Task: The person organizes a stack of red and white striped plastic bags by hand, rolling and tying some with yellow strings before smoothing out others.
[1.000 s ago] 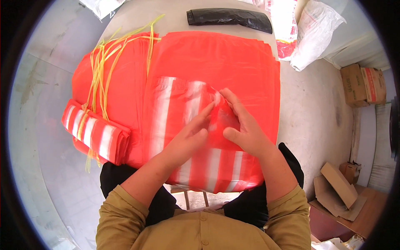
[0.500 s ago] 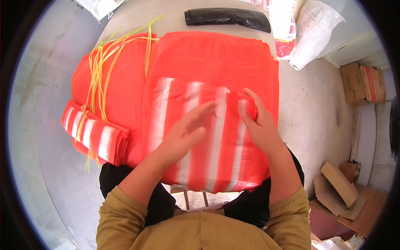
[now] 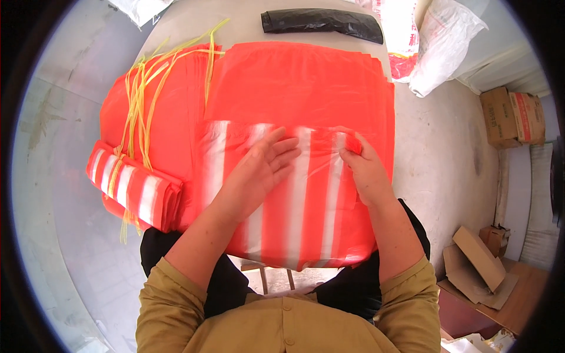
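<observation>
A red-and-white striped plastic bag (image 3: 314,206) lies over the near half of a tall pile of red plastic bags (image 3: 300,82). My right hand (image 3: 368,173) pinches its upper right corner between thumb and fingers. Over the left part of the stripes, my left hand (image 3: 256,170) is open, fingers stretched out and the palm turned to the right. A folded bundle of striped bags (image 3: 154,203), tied with yellow string, rests at the left on a second red pile (image 3: 115,112). Loose yellow strings (image 3: 136,112) trail across that pile.
A black plastic roll (image 3: 321,25) lies at the far end of the pale table (image 3: 215,20). White sacks (image 3: 444,50) stand beyond its right corner. Cardboard boxes (image 3: 499,120) are at the far right, and an opened carton (image 3: 479,265) sits at the lower right.
The striped bag's top edge has come toward me and lies flatter and straighter. My right hand has moved slightly nearer, keeping its corner; my left hand has drawn left and opened wider.
</observation>
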A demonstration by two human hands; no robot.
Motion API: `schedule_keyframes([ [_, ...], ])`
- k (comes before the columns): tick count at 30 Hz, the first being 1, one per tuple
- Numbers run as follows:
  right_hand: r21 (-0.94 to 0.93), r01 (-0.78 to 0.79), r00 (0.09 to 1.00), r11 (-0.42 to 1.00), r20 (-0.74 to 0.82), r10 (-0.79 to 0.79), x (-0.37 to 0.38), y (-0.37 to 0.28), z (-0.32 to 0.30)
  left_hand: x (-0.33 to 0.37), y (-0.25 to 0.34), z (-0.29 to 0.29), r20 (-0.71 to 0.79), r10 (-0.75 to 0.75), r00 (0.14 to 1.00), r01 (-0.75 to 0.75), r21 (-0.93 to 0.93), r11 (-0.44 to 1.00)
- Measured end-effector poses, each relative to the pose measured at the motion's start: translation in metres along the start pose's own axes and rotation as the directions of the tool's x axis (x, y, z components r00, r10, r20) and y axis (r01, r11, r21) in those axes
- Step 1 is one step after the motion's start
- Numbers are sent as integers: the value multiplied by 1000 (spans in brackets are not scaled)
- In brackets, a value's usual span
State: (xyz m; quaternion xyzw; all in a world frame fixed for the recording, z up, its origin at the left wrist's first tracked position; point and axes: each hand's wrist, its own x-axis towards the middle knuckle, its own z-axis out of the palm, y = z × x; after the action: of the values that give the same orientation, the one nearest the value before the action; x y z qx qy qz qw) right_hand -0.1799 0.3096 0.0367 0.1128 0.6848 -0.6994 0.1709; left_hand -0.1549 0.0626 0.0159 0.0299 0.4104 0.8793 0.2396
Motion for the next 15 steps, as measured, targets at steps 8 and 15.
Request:
schedule_keyframes([
  [8, -111, -88, 987, 990, -145, 71, -13, -25, 17, 4, 3, 4, -131, -50, 990, 35, -114, 993],
  [15, -240, 186, 981, 953, -3, -193, -5, 3, 3, -7, -8, 11, 209, -345, 915, 368, -81, 926],
])
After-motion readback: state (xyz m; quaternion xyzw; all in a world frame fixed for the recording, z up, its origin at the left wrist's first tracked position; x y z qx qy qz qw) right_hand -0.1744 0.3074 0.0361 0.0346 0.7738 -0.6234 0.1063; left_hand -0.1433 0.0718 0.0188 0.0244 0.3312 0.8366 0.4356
